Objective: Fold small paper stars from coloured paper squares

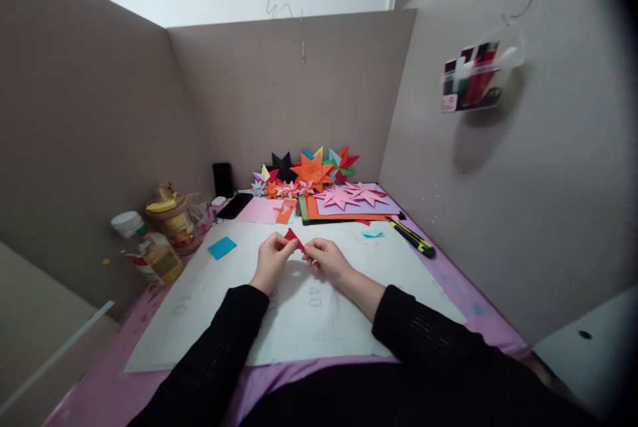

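Between my two hands is a small folded piece of red paper [291,236], held above the white mat [199,321]. My left hand [273,256] pinches its left side between thumb and fingers. At the lower right corner of the paper, my right hand [326,259] is closed with its fingertips pinching the edge. A blue paper square [222,248] lies to the left of my hands. Off to the right is a folded light-teal paper piece [373,234].
Folded paper stars [313,169] and stacked coloured sheets [349,209] are at the back. A yellow-black utility knife [411,238] lies right. Bottles [162,257], a tub [174,221] and a black phone [235,206] stand or lie left. Grey partitions [294,95] enclose the table.
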`<state>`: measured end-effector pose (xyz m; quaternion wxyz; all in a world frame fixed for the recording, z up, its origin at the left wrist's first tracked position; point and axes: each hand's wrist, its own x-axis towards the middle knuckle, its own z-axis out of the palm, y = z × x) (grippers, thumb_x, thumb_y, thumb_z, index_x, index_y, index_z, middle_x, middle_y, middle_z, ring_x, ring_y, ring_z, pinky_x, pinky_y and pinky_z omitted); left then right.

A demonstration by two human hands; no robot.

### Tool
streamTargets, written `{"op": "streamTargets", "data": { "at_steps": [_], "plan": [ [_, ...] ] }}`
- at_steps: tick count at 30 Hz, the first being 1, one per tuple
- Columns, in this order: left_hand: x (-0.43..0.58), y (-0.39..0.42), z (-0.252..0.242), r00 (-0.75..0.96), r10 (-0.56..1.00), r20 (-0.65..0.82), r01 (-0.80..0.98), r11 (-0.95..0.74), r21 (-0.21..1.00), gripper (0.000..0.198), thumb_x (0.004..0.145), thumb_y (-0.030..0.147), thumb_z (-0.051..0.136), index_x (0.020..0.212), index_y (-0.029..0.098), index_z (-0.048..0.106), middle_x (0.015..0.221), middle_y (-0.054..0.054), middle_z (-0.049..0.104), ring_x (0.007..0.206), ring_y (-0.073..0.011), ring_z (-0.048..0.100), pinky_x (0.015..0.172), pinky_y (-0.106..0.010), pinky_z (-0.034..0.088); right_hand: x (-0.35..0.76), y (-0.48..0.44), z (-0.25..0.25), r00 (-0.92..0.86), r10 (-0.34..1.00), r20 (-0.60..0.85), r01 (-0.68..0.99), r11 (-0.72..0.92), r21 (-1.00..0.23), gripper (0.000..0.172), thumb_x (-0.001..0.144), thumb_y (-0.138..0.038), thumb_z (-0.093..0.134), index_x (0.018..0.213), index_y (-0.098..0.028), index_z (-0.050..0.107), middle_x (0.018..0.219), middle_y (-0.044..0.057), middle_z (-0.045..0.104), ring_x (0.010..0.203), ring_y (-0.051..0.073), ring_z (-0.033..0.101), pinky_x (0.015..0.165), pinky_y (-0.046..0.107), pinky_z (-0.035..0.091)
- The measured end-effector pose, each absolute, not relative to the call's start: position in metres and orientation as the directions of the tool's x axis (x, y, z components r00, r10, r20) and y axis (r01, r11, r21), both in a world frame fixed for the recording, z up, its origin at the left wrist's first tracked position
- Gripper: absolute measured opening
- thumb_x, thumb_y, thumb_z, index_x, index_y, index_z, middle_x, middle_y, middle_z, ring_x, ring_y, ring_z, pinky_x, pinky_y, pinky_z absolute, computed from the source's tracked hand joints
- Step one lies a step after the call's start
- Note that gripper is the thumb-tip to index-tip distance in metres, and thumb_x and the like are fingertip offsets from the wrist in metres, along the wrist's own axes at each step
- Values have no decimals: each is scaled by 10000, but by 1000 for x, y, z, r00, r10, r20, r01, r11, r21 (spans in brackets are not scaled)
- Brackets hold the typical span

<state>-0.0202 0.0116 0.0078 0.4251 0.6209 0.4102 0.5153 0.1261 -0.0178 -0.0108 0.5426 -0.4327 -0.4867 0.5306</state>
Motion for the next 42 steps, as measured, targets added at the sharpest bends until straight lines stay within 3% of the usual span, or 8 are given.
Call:
{"op": "streamTargets", "data": {
  "at_steps": [6, 10, 16, 27, 33, 38, 42],
  "plan": [
    [-21, 12, 8, 145, 928, 342, 52, -352, 934, 254, 666, 351, 657, 620, 173, 483, 576, 38, 522, 535, -91, 467, 534, -217, 368, 125, -15, -11, -68, 997, -46, -370, -68, -927, 214, 664, -348, 665, 673, -146, 596, 609, 10, 602, 458, 69, 498, 358, 154, 299],
    [-21, 10, 11, 137, 921, 365, 80, -377, 923, 250, 652, 345, 667, 603, 172, 493, 559, 47, 492, 529, -87, 441, 522, -213, 349, 125, -14, -10, -41, 998, -41, -381, -54, -923, 236, 646, -353, 686, 642, -136, 593, 593, 11, 594, 461, 65, 491, 377, 162, 308],
    [-19, 9, 12, 117, 932, 342, 88, -353, 931, 270, 654, 342, 672, 601, 170, 471, 531, 61, 457, 502, -73, 406, 500, -198, 322, 121, -15, -11, 29, 998, 56, -212, 61, -975, 252, 702, -392, 613, 662, -149, 561, 567, -16, 568, 417, 58, 458, 395, 177, 354],
    [-17, 10, 7, 83, 951, 298, 59, -303, 951, 258, 669, 357, 657, 612, 159, 502, 582, 9, 579, 557, -109, 522, 546, -220, 395, 120, -20, -7, 108, 980, 167, 62, 161, -985, 229, 789, -383, 472, 683, -182, 504, 558, -39, 505, 411, 74, 424, 380, 184, 325],
    [-14, 8, 6, 72, 955, 289, 21, -291, 956, 253, 680, 356, 651, 619, 157, 507, 591, -6, 608, 580, -122, 559, 571, -230, 420, 122, -20, -6, 104, 911, 398, 290, 355, -889, 213, 811, -316, 441, 662, -182, 513, 601, -16, 524, 574, 115, 485, 530, 213, 382],
    [-14, 11, 2, 54, 963, 266, -35, -264, 964, 254, 673, 357, 658, 624, 159, 506, 595, -9, 619, 586, -129, 576, 577, -235, 430, 127, -18, -8, 103, 917, 385, 217, 357, -908, 225, 839, -332, 402, 773, -182, 556, 662, -1, 562, 549, 112, 502, 521, 222, 407],
    [-16, 12, 1, 42, 965, 258, -49, -255, 966, 253, 671, 357, 657, 628, 155, 509, 597, -17, 622, 589, -132, 582, 582, -239, 435, 131, -19, -5, 126, 863, 490, 309, 435, -846, 176, 798, -313, 486, 833, -183, 600, 785, 38, 611, 676, 146, 559, 600, 252, 443]
  ]
}}
